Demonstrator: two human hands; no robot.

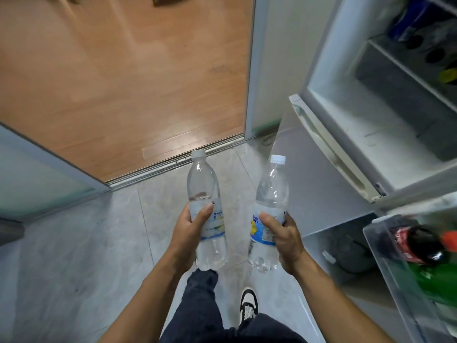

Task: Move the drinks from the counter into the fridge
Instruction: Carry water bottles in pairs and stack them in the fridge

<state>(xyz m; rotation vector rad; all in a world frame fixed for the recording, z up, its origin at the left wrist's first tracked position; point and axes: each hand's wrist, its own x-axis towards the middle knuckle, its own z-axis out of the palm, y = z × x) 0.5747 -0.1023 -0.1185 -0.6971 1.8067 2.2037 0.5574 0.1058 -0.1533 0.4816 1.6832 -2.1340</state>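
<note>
I carry two clear plastic water bottles with white caps and pale blue labels. My left hand (189, 233) grips the left bottle (204, 184) round its label, thumb on the front. My right hand (282, 240) grips the right bottle (272, 186) the same way. Both bottles stand nearly upright over the grey tiled floor. The fridge (333, 95) stands open to my right, with its white interior and shelves showing. Its door shelf (378, 246) at the lower right holds a cola bottle (420, 246) and a green bottle (435, 283).
A sliding door track (173, 160) separates the grey tiles from a wooden floor ahead. A frosted glass panel (37, 179) stands at the left. Dark and blue items sit on the upper fridge shelves (420, 45). My legs and one shoe (248, 308) show below.
</note>
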